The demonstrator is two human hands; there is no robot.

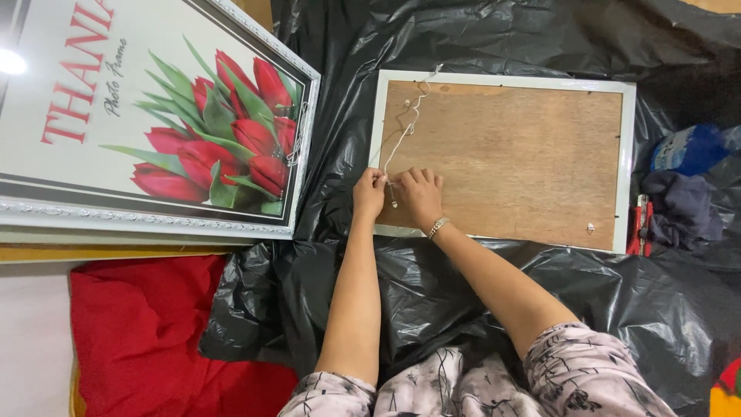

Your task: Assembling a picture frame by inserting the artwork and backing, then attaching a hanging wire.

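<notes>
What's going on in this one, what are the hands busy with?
A person is working on the back of a picture frame that lies face down on black plastic sheeting. Both hands meet at the frame's near left corner: the left hand and the right hand pinch a white string that runs up to the frame's top edge. A small tool seems to be held between them, but it is too small to tell. A finished frame with red tulips lies to the left, a red cloth below it.
</notes>
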